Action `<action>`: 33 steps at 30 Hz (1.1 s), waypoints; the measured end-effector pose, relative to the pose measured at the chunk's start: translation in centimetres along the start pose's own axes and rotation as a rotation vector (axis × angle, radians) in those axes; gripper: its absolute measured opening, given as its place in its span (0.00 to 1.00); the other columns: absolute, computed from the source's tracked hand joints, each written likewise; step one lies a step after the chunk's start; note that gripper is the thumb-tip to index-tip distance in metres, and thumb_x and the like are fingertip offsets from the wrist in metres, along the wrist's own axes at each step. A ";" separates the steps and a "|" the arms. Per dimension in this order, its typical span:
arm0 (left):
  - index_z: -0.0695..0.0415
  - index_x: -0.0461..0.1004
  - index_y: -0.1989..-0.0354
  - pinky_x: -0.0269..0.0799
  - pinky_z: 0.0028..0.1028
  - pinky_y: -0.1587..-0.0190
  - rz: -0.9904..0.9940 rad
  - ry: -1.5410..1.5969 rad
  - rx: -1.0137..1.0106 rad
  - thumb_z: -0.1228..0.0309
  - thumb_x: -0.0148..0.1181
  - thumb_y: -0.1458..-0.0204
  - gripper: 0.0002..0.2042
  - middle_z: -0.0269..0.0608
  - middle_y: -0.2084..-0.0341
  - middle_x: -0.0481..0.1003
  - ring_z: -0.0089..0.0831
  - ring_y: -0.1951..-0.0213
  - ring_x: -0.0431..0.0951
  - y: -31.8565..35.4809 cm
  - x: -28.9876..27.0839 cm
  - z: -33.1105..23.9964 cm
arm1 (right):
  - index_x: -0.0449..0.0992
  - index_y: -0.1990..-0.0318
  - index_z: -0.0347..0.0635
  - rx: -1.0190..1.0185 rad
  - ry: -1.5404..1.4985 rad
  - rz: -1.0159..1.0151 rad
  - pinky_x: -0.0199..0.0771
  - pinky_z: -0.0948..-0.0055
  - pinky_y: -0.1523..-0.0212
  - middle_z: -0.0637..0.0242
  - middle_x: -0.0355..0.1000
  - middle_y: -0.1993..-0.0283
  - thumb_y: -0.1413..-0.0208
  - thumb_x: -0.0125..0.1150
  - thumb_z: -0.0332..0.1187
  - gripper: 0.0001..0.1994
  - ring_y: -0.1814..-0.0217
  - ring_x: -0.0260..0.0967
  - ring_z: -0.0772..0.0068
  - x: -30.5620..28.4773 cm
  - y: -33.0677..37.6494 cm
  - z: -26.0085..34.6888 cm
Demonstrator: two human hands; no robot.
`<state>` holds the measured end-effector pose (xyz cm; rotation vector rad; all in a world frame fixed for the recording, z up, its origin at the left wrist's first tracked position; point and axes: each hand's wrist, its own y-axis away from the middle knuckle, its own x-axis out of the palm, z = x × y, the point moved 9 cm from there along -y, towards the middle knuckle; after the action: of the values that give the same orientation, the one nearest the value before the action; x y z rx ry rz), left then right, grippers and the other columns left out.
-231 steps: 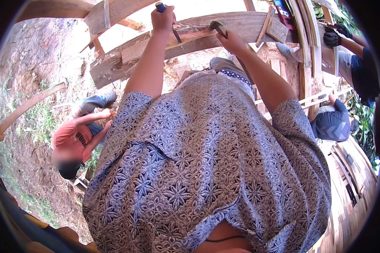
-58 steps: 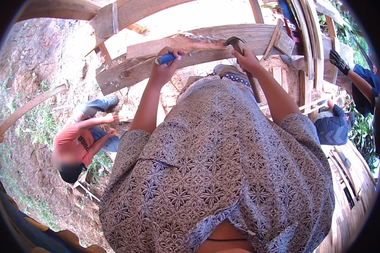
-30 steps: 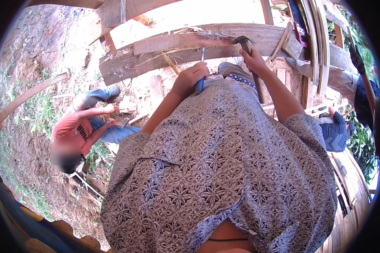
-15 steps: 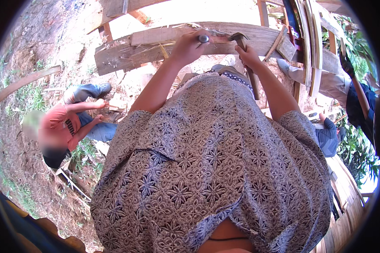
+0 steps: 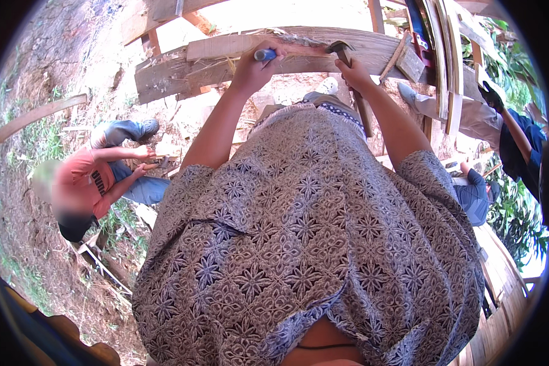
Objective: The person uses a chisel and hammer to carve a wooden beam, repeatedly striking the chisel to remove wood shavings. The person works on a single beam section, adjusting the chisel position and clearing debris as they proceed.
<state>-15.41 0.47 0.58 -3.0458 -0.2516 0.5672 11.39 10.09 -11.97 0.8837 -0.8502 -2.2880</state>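
Observation:
My left hand [image 5: 254,70] is closed around an upright chisel [image 5: 265,55], its blue handle end showing above the fist; the fist hides most of its blade. It is over a thick wooden beam [image 5: 372,52] that lies across in front of me. Wood splinters and a rough, chipped patch [image 5: 299,40] show on the beam's top to the right of this hand. In my right hand [image 5: 357,78] is a claw hammer [image 5: 338,47], gripped high on the handle near the head. The hammer head is over the beam's near side, and its wooden handle slants down toward my body.
A person in an orange shirt [image 5: 85,183] sits on the ground at left. Upright planks [image 5: 448,67] stand at the right, with a person in dark blue [image 5: 521,137] beyond them. A short wood block [image 5: 410,65] leans on the beam's right part.
My left hand has moved left along the beam with the chisel, whose handle now tilts and shows its blue side. The hammer has shifted only slightly.

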 end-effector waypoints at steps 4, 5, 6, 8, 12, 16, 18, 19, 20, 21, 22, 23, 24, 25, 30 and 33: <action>0.53 0.72 0.62 0.76 0.32 0.59 0.081 -0.046 0.021 0.72 0.62 0.44 0.05 0.36 0.66 0.80 0.35 0.63 0.82 -1.3 0.8 0.2 | 0.74 0.61 0.41 -0.066 0.151 -0.033 0.68 0.69 0.76 0.69 0.68 0.76 0.39 0.59 0.53 0.21 0.76 0.67 0.75 -1.2 -0.7 1.7; 0.53 0.72 0.62 0.76 0.33 0.59 0.090 -0.071 0.061 0.72 0.62 0.44 0.05 0.37 0.67 0.80 0.36 0.63 0.82 -1.7 1.0 -0.1 | 0.75 0.61 0.41 -0.145 0.196 -0.085 0.68 0.69 0.74 0.68 0.69 0.76 0.39 0.59 0.53 0.21 0.76 0.68 0.75 -1.9 -0.7 2.8; 0.53 0.72 0.62 0.76 0.33 0.59 0.094 -0.098 0.095 0.71 0.62 0.44 0.05 0.37 0.67 0.80 0.37 0.63 0.82 -1.9 1.0 -0.2 | 0.75 0.62 0.41 -0.226 0.243 -0.132 0.68 0.68 0.73 0.67 0.69 0.76 0.39 0.59 0.54 0.21 0.75 0.68 0.74 -2.3 0.1 4.7; 0.53 0.73 0.61 0.76 0.33 0.60 0.117 -0.157 0.105 0.71 0.62 0.44 0.05 0.38 0.68 0.80 0.38 0.63 0.82 -2.1 1.0 -0.4 | 0.76 0.60 0.37 -0.384 0.266 -0.179 0.69 0.65 0.69 0.62 0.71 0.74 0.38 0.57 0.52 0.23 0.73 0.70 0.71 -2.4 4.5 10.3; 0.53 0.75 0.57 0.76 0.34 0.56 0.231 -0.208 0.040 0.68 0.60 0.42 0.07 0.40 0.66 0.80 0.36 0.62 0.81 -2.9 1.7 0.8 | 0.74 0.47 0.44 -0.719 0.163 -0.108 0.70 0.60 0.67 0.56 0.73 0.73 0.34 0.52 0.45 0.17 0.71 0.72 0.63 -1.8 16.5 21.1; 0.54 0.76 0.53 0.77 0.35 0.53 0.294 -0.233 0.101 0.68 0.59 0.42 0.10 0.41 0.67 0.80 0.37 0.61 0.81 -3.6 3.1 1.7 | 0.73 0.47 0.48 -0.803 0.399 -0.052 0.74 0.56 0.64 0.55 0.76 0.70 0.34 0.50 0.43 0.15 0.69 0.75 0.51 0.5 14.8 21.0; 0.55 0.74 0.58 0.75 0.36 0.58 0.225 -0.127 0.132 0.69 0.61 0.44 0.08 0.43 0.69 0.79 0.39 0.65 0.81 -3.5 3.1 2.0 | 0.74 0.53 0.43 -0.733 0.417 -0.037 0.74 0.55 0.63 0.54 0.76 0.70 0.34 0.50 0.44 0.15 0.68 0.75 0.49 0.4 14.3 21.7; 0.55 0.73 0.61 0.75 0.36 0.61 0.185 -0.073 0.140 0.70 0.63 0.45 0.07 0.43 0.71 0.79 0.40 0.67 0.81 -3.2 2.7 1.9 | 0.74 0.56 0.40 -0.667 0.397 -0.024 0.75 0.55 0.62 0.54 0.76 0.68 0.34 0.50 0.44 0.15 0.67 0.75 0.49 0.3 15.8 23.1; 0.54 0.75 0.60 0.74 0.37 0.61 0.236 -0.179 0.099 0.70 0.62 0.44 0.06 0.43 0.71 0.79 0.40 0.66 0.81 -3.3 2.5 1.4 | 0.74 0.59 0.38 -0.592 0.378 -0.012 0.75 0.55 0.61 0.53 0.76 0.67 0.33 0.50 0.44 0.16 0.67 0.75 0.49 0.3 16.5 23.2; 0.54 0.75 0.60 0.74 0.37 0.60 0.226 -0.172 0.139 0.70 0.62 0.44 0.06 0.44 0.70 0.79 0.40 0.66 0.81 -3.3 2.8 2.0 | 0.74 0.60 0.37 -0.659 0.443 -0.012 0.75 0.56 0.62 0.53 0.76 0.66 0.33 0.49 0.43 0.17 0.67 0.75 0.51 0.9 16.4 23.1; 0.55 0.75 0.60 0.74 0.37 0.60 0.218 -0.169 0.182 0.70 0.62 0.44 0.06 0.44 0.70 0.79 0.40 0.66 0.81 -4.1 3.0 2.2 | 0.74 0.61 0.35 -0.727 0.504 -0.014 0.76 0.57 0.63 0.54 0.76 0.65 0.33 0.49 0.43 0.17 0.67 0.75 0.53 1.6 15.7 22.6; 0.55 0.74 0.61 0.75 0.37 0.59 0.224 -0.179 0.157 0.70 0.62 0.44 0.06 0.44 0.70 0.79 0.39 0.66 0.81 -3.8 3.3 2.9 | 0.74 0.62 0.34 -0.797 0.565 -0.016 0.76 0.58 0.64 0.54 0.76 0.64 0.33 0.48 0.42 0.18 0.67 0.75 0.55 2.0 15.2 22.6; 0.56 0.74 0.62 0.75 0.36 0.58 0.230 -0.190 0.131 0.69 0.61 0.44 0.06 0.44 0.69 0.80 0.38 0.65 0.81 -3.7 3.2 2.5 | 0.74 0.63 0.33 -0.841 0.727 0.078 0.77 0.60 0.66 0.55 0.75 0.62 0.33 0.46 0.42 0.18 0.67 0.75 0.59 2.6 15.0 23.0; 0.56 0.74 0.62 0.75 0.36 0.58 0.185 -0.172 0.099 0.69 0.62 0.44 0.06 0.44 0.68 0.80 0.38 0.64 0.81 -4.1 2.6 2.1 | 0.74 0.62 0.33 -0.861 0.681 0.016 0.77 0.61 0.66 0.55 0.75 0.64 0.33 0.46 0.41 0.18 0.67 0.75 0.59 1.5 14.3 23.0; 0.59 0.71 0.52 0.73 0.38 0.50 0.061 -0.196 -0.264 0.61 0.63 0.44 0.18 0.48 0.61 0.80 0.39 0.54 0.80 -5.6 0.0 4.6 | 0.74 0.64 0.38 -0.481 0.252 -0.132 0.64 0.69 0.73 0.67 0.67 0.79 0.38 0.58 0.51 0.21 0.76 0.65 0.75 -1.7 5.4 15.7; 0.65 0.67 0.48 0.73 0.38 0.48 0.072 -0.272 -0.256 0.59 0.65 0.46 0.25 0.50 0.60 0.79 0.41 0.54 0.80 -8.1 0.2 6.5 | 0.75 0.62 0.39 -0.393 0.481 -0.121 0.67 0.66 0.72 0.65 0.69 0.78 0.39 0.57 0.54 0.22 0.76 0.70 0.69 -1.8 -0.8 8.8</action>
<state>-18.79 8.53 -5.02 -3.2239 -0.2394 1.0325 5.97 14.95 -6.72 1.2440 -0.1366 -2.0947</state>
